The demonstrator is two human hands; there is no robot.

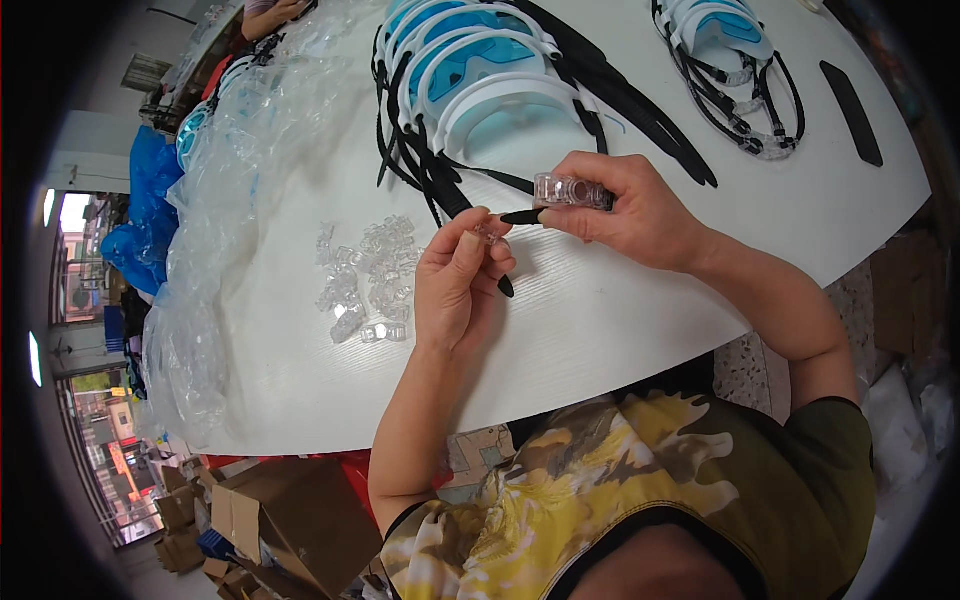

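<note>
My left hand (456,285) pinches a small clear plastic buckle (489,233) between thumb and fingertips, above the white table (600,330). My right hand (620,205) grips the tip of a black rubber strap (520,216) along with a clear plastic clip (567,190); the strap tip points at the small buckle. The strap runs back to a row of white swim goggles with blue lenses (480,70). A heap of loose clear buckles (368,280) lies just left of my left hand.
A second bunch of goggles (735,60) and a loose black strap (850,110) lie at the far right. Crumpled clear plastic bags (215,230) cover the table's left edge. Another person's hand (275,12) works at the far left. Cardboard boxes (290,520) stand on the floor.
</note>
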